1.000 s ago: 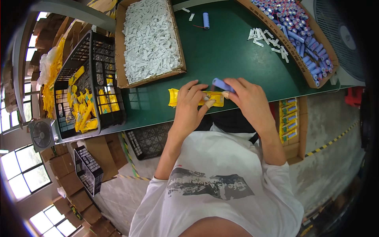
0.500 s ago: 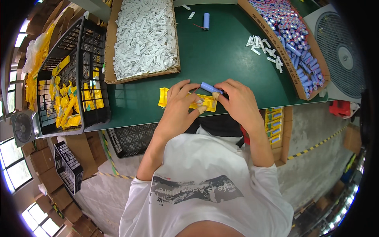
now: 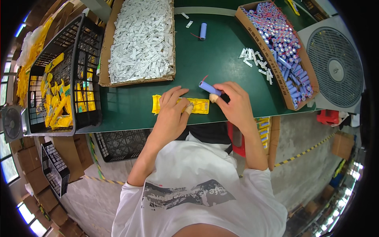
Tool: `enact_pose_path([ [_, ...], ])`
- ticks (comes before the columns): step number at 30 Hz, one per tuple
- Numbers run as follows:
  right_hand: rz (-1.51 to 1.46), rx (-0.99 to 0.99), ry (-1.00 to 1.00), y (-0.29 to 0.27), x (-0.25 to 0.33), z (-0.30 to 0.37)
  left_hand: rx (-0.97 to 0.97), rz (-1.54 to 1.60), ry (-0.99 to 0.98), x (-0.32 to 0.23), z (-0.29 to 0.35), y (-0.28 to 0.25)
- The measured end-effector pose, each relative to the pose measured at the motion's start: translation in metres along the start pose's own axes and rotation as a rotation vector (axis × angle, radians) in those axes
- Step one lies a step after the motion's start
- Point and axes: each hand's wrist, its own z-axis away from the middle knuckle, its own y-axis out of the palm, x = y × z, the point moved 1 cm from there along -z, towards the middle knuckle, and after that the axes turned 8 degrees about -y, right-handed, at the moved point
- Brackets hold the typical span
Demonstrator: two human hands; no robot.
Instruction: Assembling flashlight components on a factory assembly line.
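My right hand [image 3: 237, 103] pinches a blue-purple cylindrical battery cell [image 3: 208, 87] between thumb and fingers. A thin red wire [image 3: 205, 78] stands up from the cell's far left end. The cell is tilted just above the right part of a long yellow plastic housing [image 3: 202, 106], which lies on the green table. My left hand [image 3: 171, 112] grips the housing at its middle and hides part of it. Pale covers wrap the tips of both thumbs.
A carton of white plastic strips [image 3: 142, 47] stands at the back left, beside a black crate [image 3: 77, 71] holding yellow pieces. At the right are a carton of cells [image 3: 294, 102], loose white strips [image 3: 252, 55] and a fan [image 3: 335, 69]. Another cell [image 3: 203, 31] lies farther back.
My left fingers have come away from the cell's wire end and rest on the housing. The wire now points upward, and the view has shifted slightly.
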Motion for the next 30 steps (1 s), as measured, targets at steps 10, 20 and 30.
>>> enact_pose_path([
  [10,-0.157,-0.074,-0.163,0.027,0.023,0.013,-0.063,0.068,0.000,0.004,-0.001,-0.008],
  [20,-0.103,0.009,-0.082,0.026,0.029,0.005,-0.090,0.142,-0.016,0.020,-0.001,-0.029],
  [30,0.140,-0.150,-0.431,0.056,0.039,0.009,-0.120,0.147,0.027,0.023,0.005,-0.027],
])
